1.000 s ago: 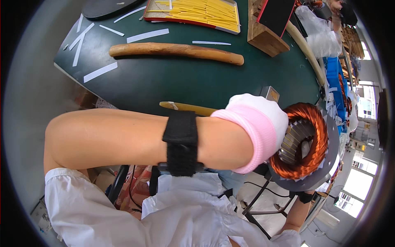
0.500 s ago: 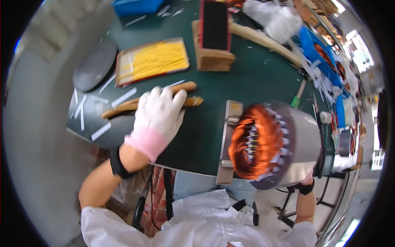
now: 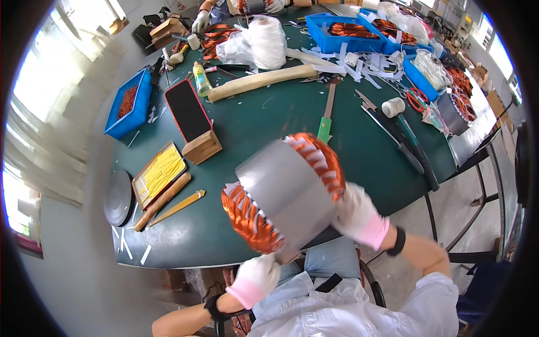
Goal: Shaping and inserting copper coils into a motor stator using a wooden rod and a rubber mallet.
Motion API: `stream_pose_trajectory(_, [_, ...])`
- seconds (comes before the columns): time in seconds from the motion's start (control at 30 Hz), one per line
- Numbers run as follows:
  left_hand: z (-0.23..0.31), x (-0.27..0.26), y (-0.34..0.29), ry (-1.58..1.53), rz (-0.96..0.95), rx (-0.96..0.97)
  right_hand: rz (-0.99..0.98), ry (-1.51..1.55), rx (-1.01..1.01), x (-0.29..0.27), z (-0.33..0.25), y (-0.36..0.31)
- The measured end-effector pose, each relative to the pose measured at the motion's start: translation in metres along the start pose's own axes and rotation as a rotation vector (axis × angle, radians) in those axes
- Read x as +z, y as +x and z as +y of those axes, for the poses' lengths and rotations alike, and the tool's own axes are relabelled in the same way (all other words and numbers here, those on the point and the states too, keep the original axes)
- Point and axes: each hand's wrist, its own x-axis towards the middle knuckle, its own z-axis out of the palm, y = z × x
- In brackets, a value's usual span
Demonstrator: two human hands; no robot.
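Head view. I hold the stator (image 3: 287, 194) tilted at the front edge of the tabletop (image 3: 241, 126), its grey sleeve (image 3: 289, 196) turned up toward me. My right hand (image 3: 356, 212) grasps the stator at its right end, beside the far copper coil (image 3: 323, 163); its fingertips are partly hidden. My left hand (image 3: 259, 276) is curled at the lower end, under the near coil (image 3: 250, 219); blur hides the contact, so I cannot tell whether it grips or only braces.

Recommended handling, in my judgement:
1. Carry the load on the sleeve or its rim. Avoid squeezing the windings, which could shift.
2. Keep both gloves clear of the white tabs (image 3: 264, 216) between coil and sleeve; they look easy to bend.
3. Keep both ends supported. The stator overhangs the front edge, and I cannot tell whether the tabletop bears any of it.
4. Mind the green-handled knife (image 3: 325, 126) just beyond the far coil. Swing neither end toward it.
5. Stay clear of the stick (image 3: 163, 201) and yellow tray (image 3: 160, 173) near the left edge.
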Motion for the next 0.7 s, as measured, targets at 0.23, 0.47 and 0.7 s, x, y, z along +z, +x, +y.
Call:
stream_pose_trajectory(0.23, [0.085, 0.042, 0.099, -0.789, -0.336, -0.049, -0.034, -0.343, -0.062, -0.026, 0.095, 0.097])
stream_pose_trajectory(0.47, [0.055, 0.018, 0.06, -0.367, 0.155, 0.421, 0.66, -0.208, 0.408, -0.075, 0.181, -0.02])
stream_pose_trajectory(0.7, [0.006, -0.013, 0.09, 0.061, 0.591, 0.227, 0.476, -0.126, 0.329, -0.005, 0.102, -0.082])
